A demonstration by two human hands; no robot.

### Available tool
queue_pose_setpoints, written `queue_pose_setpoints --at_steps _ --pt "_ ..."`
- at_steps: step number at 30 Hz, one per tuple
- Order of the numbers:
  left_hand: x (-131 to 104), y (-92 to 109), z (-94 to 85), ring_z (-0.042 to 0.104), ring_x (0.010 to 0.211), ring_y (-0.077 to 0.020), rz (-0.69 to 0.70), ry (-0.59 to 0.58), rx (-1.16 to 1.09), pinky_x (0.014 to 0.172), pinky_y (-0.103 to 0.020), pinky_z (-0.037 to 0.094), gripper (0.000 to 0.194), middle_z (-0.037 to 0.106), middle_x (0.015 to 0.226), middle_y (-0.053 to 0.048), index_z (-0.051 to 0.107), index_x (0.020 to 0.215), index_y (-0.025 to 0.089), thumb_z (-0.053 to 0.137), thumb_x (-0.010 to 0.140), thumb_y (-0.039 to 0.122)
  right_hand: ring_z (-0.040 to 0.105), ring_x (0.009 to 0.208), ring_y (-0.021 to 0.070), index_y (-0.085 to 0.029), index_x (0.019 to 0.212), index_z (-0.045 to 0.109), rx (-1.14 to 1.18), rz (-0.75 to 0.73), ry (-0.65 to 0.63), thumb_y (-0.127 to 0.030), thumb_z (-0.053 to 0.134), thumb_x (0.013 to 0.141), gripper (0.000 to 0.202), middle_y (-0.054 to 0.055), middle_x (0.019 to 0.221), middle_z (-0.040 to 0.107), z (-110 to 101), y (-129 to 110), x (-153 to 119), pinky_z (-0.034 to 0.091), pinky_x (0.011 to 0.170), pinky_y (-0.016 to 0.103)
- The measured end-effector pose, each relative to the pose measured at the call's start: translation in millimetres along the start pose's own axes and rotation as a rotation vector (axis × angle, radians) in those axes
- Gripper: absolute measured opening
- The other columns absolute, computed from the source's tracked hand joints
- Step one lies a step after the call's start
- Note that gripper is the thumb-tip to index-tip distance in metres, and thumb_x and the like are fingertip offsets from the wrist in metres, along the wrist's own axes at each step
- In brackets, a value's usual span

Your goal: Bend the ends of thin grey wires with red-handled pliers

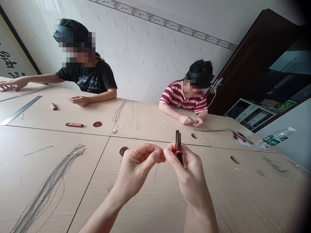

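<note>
Near the middle of the view, my left hand (139, 165) pinches a thin cord (155, 173), whose loop hangs below the fingers. My right hand (186, 168) is closed around small pliers (178, 150) with red and black handles, their dark jaws pointing up. Its thumb and forefinger meet the left fingertips at the cord's end; any small part between them is too tiny to make out. A bundle of grey cords (52, 178) with metal clasps lies on the table (97, 197) to the left.
Two people sit across the table, one in black (89, 79), one in red stripes (182, 95). A steel ruler (23, 109), two lighters (74, 124), more cords (119, 111), red-handled pliers (239, 136) and a bottle (275, 138) lie around. The tabletop has round holes.
</note>
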State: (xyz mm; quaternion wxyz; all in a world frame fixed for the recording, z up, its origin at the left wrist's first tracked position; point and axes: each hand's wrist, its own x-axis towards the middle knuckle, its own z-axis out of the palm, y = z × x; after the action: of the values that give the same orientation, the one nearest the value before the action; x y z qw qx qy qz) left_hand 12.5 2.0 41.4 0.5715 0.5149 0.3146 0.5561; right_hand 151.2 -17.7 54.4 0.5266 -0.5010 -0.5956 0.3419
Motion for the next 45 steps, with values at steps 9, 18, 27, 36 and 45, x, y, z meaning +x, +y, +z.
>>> queue_pose_setpoints --at_steps 9,18,27,36,45 --pt "-0.8 -0.2 -0.2 0.066 0.071 -0.0097 -0.023 -0.005 -0.014 0.070 -0.017 0.056 0.016 0.074 0.072 0.001 0.074 0.075 0.018 0.067 0.088 0.022 0.050 0.064 0.0124 -0.020 0.076 0.056 0.013 0.004 -0.003 -0.037 0.057 0.093 0.024 -0.002 0.069 0.057 1.1 -1.0 0.8 0.040 0.058 0.024" --pt "0.2 0.8 -2.4 0.066 0.072 -0.0104 -0.028 -0.013 -0.007 0.072 -0.018 0.056 0.017 0.074 0.073 0.001 0.073 0.075 0.018 0.067 0.089 0.024 0.050 0.061 0.0128 -0.020 0.075 0.056 -0.004 0.001 -0.001 -0.038 0.056 0.092 0.024 -0.001 0.068 0.058 2.5 -2.6 1.5 0.040 0.057 0.025" --pt "0.0 1.4 -3.8 0.066 0.071 -0.0119 -0.015 0.001 0.021 0.071 -0.021 0.057 0.017 0.072 0.071 0.000 0.073 0.074 0.018 0.066 0.088 0.025 0.048 0.060 0.0126 -0.021 0.075 0.055 -0.014 -0.006 -0.012 -0.039 0.055 0.094 0.026 -0.001 0.068 0.056 3.2 -3.2 1.9 0.039 0.055 0.025" --pt "0.5 2.5 -3.5 0.066 0.071 -0.0127 -0.015 0.008 0.043 0.071 -0.022 0.057 0.018 0.071 0.070 -0.001 0.072 0.073 0.017 0.066 0.088 0.026 0.048 0.060 0.0120 -0.021 0.076 0.056 -0.007 -0.002 -0.020 -0.037 0.055 0.094 0.025 -0.002 0.068 0.056 2.6 -2.9 1.8 0.039 0.056 0.024" --pt "-0.4 2.1 -4.1 0.065 0.070 -0.0114 -0.008 0.002 0.033 0.071 -0.020 0.056 0.018 0.071 0.070 0.000 0.072 0.074 0.018 0.066 0.088 0.026 0.048 0.059 0.0124 -0.020 0.075 0.056 -0.013 -0.011 -0.017 -0.038 0.055 0.093 0.025 -0.001 0.067 0.056 2.8 -3.4 0.6 0.040 0.055 0.025"
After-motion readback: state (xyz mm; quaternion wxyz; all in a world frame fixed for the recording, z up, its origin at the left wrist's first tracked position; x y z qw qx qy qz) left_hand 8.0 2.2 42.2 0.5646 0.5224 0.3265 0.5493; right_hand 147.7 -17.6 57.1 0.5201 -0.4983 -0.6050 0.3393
